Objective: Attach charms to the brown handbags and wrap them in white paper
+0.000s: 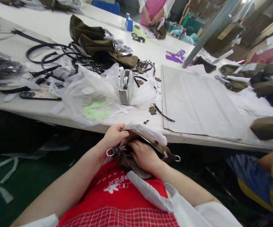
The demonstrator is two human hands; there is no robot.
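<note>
An olive-brown handbag (pixel 162 147) with its zipper undone rests against my red apron, just in front of the table edge. Metal rings stick out at both ends of it, and white wrapping lies along its far rim. My left hand (pixel 114 136) pinches the rim at the bag's left end, thumb toward me. Inside the mouth is my right hand (pixel 145 157); its fingers are bent and partly hidden by the bag, so what they touch does not show.
On the table (pixel 148 121) lie a charm with a braided cord (pixel 152 110), a tape dispenser (pixel 126 86), a clear plastic bag (pixel 89 94) and a grey board (pixel 197 104). Olive bags (pixel 96 44) and black straps pile up behind. A metal pole (pixel 209 33) rises at right. Co-workers sit across and at right.
</note>
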